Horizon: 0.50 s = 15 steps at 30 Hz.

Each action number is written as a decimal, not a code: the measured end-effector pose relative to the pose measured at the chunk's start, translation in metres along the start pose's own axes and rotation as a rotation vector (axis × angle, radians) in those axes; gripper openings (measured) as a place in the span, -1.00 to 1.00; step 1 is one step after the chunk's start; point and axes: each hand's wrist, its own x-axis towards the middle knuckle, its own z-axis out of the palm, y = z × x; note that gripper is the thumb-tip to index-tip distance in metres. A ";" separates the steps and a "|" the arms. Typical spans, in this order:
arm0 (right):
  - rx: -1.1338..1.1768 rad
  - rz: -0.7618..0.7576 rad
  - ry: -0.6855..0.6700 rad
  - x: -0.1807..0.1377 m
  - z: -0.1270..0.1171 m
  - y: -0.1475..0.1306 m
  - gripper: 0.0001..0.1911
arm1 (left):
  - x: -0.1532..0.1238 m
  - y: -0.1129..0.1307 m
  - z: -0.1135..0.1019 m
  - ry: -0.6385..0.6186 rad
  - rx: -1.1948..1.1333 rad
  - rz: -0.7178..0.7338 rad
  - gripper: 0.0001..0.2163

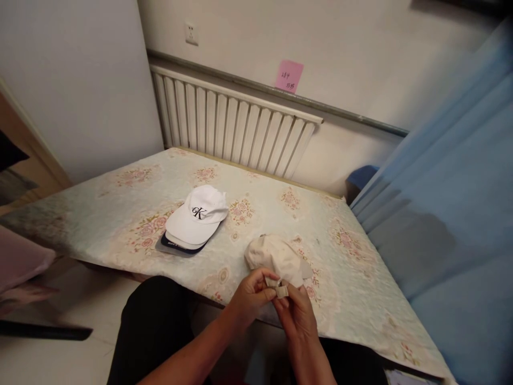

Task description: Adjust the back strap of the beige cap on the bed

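Observation:
A cream baseball cap [276, 255] lies on the floral-covered bed [264, 192], with its back strap [282, 292] toward me. My left hand [256, 291] pinches one side of the strap near its small buckle. From the other side, my right hand [294, 310] closes its fingers on the strap's end. Farther left rests a white cap [200, 214] with black letters on its front. It sits on top of other caps, and a dark navy brim [186, 248] shows under its own.
A white radiator [236, 123] runs along the wall behind the bed. On the right hangs a blue curtain [449, 203]. Another person's hand [28, 294] and pink sleeve [20, 259] show at the left edge. A pink note [289, 76] is stuck on the wall.

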 end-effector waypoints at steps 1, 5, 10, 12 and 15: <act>0.003 0.001 0.006 -0.001 0.001 0.000 -0.77 | 0.000 0.000 -0.001 0.022 0.009 -0.011 -0.79; 0.017 0.006 -0.044 -0.004 0.003 -0.002 -0.81 | -0.002 0.000 -0.007 0.094 0.031 -0.046 -0.82; 0.033 0.024 -0.134 -0.006 0.001 -0.002 -0.81 | -0.002 0.000 -0.013 0.046 -0.119 -0.056 -0.84; 0.067 0.043 -0.156 -0.005 -0.002 -0.001 -0.77 | -0.002 -0.001 -0.015 0.038 -0.179 -0.048 -0.84; 0.077 0.060 -0.225 -0.002 -0.009 0.002 -0.75 | -0.001 -0.003 -0.017 0.047 -0.236 -0.046 -0.83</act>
